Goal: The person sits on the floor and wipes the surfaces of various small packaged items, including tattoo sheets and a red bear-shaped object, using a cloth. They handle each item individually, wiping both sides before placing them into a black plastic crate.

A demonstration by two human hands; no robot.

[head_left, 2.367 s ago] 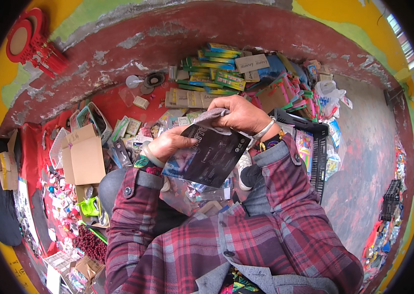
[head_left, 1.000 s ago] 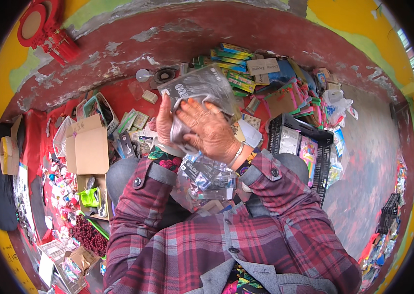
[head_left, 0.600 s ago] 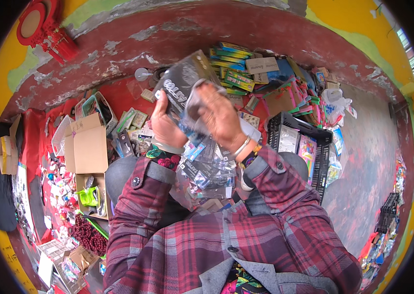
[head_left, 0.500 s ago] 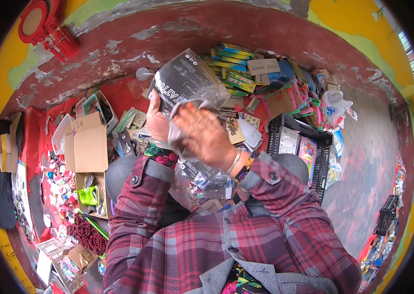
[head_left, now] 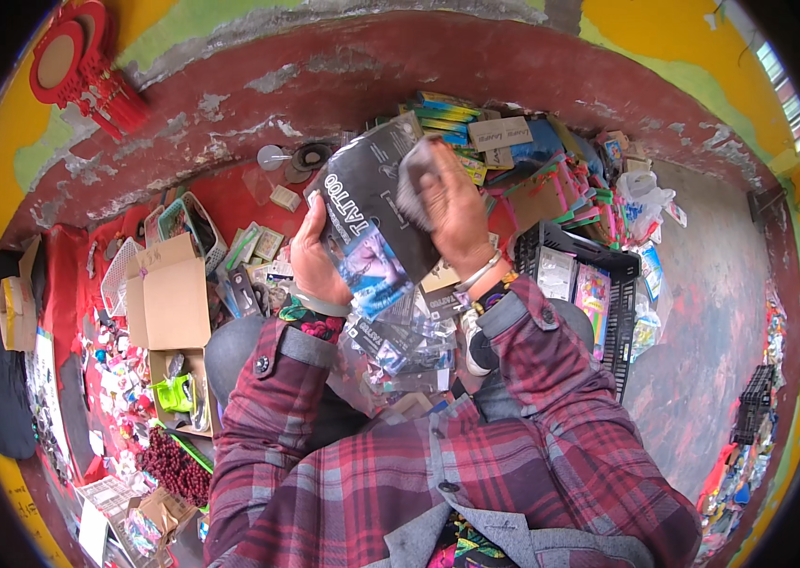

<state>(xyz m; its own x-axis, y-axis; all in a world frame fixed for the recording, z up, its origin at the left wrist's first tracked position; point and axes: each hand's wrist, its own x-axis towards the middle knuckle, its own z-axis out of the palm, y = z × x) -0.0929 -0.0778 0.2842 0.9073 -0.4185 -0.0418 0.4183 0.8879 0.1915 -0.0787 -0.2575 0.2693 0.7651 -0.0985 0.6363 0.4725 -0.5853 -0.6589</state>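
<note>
A black printed box (head_left: pixel 372 175) with a blue picture at its near corner is tilted up in front of me. My left hand (head_left: pixel 318 260) is closed on its left edge, thumb along the side. At the opposite edge, my right hand (head_left: pixel 460 218) presses a crumpled grey cloth (head_left: pixel 411 185) against the box, fingers closed over it. Below the box, several black printed packets (head_left: pixel 386 346) in clear plastic lie between my knees.
An open cardboard box (head_left: pixel 168 303) with a bright green item (head_left: pixel 172 393) stands to the left, near a white-and-green basket (head_left: pixel 209 227). On the right is a black plastic crate (head_left: pixel 625 317) of packaged goods. Colourful packs (head_left: pixel 443 118) are piled by the red wall (head_left: pixel 362 71).
The box has turned so its printed picture side faces me more. My right hand with the cloth has moved right and farther away, from the near corner to the right edge.
</note>
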